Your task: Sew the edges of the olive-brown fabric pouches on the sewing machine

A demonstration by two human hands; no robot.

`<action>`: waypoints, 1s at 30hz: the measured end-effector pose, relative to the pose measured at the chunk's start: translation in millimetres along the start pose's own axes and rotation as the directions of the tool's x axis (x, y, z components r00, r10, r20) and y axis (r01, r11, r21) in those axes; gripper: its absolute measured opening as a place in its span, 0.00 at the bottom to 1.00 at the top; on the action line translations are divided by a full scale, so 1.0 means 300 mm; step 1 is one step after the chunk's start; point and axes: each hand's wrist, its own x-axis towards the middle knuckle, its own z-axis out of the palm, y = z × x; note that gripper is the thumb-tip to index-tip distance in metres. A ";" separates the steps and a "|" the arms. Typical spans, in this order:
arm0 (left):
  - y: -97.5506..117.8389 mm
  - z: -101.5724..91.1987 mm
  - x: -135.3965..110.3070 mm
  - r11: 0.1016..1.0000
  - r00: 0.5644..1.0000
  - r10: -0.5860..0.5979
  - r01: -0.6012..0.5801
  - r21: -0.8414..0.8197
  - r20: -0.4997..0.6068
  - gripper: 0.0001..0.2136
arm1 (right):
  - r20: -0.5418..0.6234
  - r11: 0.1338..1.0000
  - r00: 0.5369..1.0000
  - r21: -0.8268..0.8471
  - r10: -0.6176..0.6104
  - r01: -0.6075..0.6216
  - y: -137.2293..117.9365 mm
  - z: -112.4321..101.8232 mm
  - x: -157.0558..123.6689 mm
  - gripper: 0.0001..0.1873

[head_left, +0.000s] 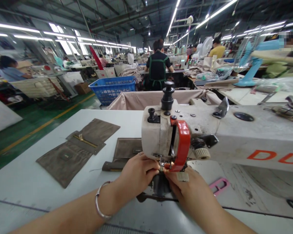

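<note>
Bare forearms [70, 211] reached in from the bottom edge, a silver bangle [97, 200] around my left wrist. Beyond them, my left hand [138, 172] and right hand [185, 183] were at the stitching point of a sewing machine [224, 130] lettered "DU". My left thumb and forefinger were close together there; my right fingertips sat opposite, partly behind a red guard [184, 139]. Whether they were clamped on material I couldn't tell. Near my right hand lay a pink slotted tool [217, 187].

Just behind my left hand, on the white tabletop [21, 185], a folded grey-brown panel [127, 148] with a small label ran out of sight behind the machine's head; it may have been the piece being stitched. Farther left, 1 similar flat panel [83, 154] lay spread out, its brass zip [89, 143] and label in place, so I judged those parts done. Work at the machine looked unfinished, though how much was left stayed hidden.

Past the table stood a blue plastic basket [114, 87], then a co-worker [158, 66] in green apron straps, back turned.
</note>
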 end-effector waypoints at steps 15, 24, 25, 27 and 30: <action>0.000 0.008 0.008 1.000 0.999 -0.008 0.009 0.002 -0.044 0.07 | 0.011 0.998 1.000 -0.064 0.019 -0.019 0.012 0.029 -0.020 0.13; -0.004 0.015 0.007 0.999 0.999 -0.030 0.031 0.036 -0.033 0.06 | 0.024 0.999 0.999 -0.023 0.044 -0.043 0.016 0.034 -0.022 0.14; -0.006 0.017 0.007 0.999 0.999 -0.031 0.032 0.040 -0.036 0.06 | 0.021 0.999 0.999 -0.009 0.050 -0.049 0.016 0.037 -0.023 0.14; -0.009 0.020 0.005 0.999 0.998 -0.025 0.028 0.045 -0.053 0.07 | 0.012 0.998 0.998 -0.002 0.065 -0.065 0.013 0.041 -0.021 0.14; -0.017 0.022 -0.003 0.999 0.996 -0.005 0.008 0.039 -0.092 0.08 | 0.009 0.997 0.997 -0.028 0.074 -0.074 -0.001 0.040 -0.008 0.13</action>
